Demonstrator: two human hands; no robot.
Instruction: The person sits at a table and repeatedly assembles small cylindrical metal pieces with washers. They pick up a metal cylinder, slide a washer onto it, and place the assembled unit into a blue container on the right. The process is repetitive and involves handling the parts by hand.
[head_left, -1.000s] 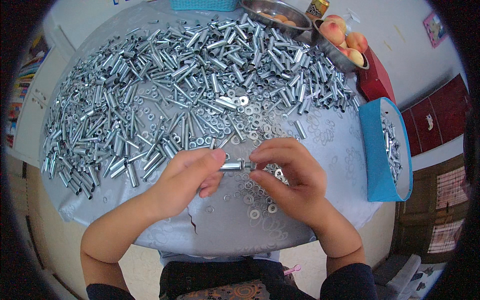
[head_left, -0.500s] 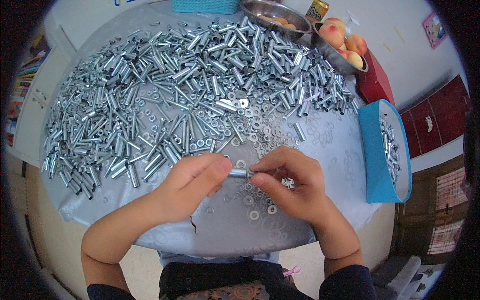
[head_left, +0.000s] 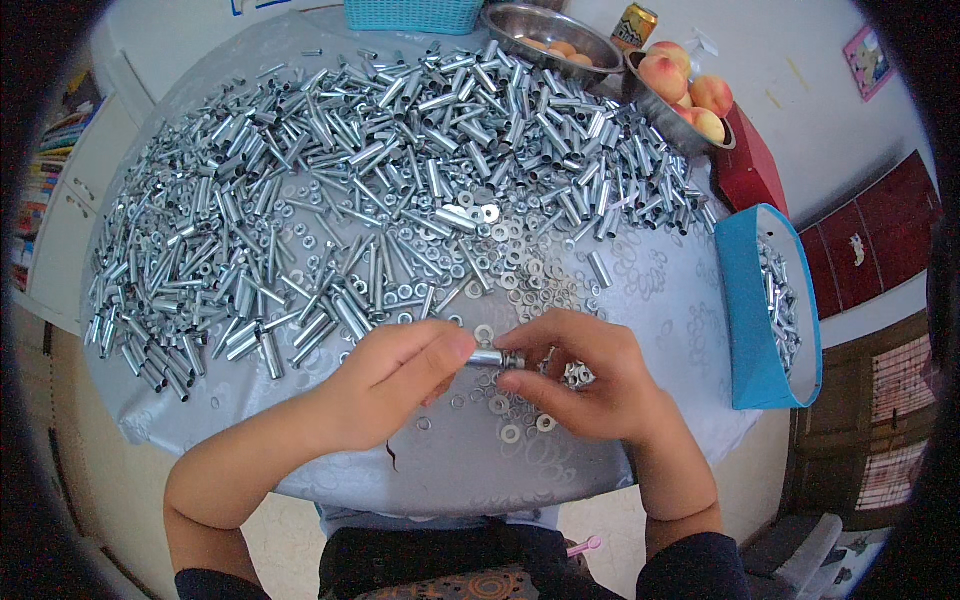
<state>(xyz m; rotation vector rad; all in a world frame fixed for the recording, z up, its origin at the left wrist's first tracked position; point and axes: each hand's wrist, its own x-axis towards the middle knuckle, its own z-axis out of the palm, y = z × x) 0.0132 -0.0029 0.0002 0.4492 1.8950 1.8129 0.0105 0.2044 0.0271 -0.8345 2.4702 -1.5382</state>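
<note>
My left hand [head_left: 400,375] is closed around a shiny metal sleeve [head_left: 487,357], whose end sticks out past the thumb toward the right. At that end sits a small nut [head_left: 514,360], with what looks like a washer against it. My right hand [head_left: 590,375] curls about the nut, index finger above and thumb just below it. Beside the right palm, more small nuts [head_left: 578,375] show; whether they are in the hand or on the table cannot be told. Flat washers [head_left: 510,434] lie on the table below the hands.
A wide heap of metal sleeves and bolts [head_left: 400,140] covers the far table. A blue bin [head_left: 755,310] of metal parts stands at the right. Behind are a bowl of peaches [head_left: 685,130], a steel bowl [head_left: 510,25], a can [head_left: 634,27] and a turquoise basket [head_left: 410,14].
My right thumb and index finger have parted slightly, showing more of the nut at the sleeve's end. Both hands and the sleeve have shifted a little to the right and nearer.
</note>
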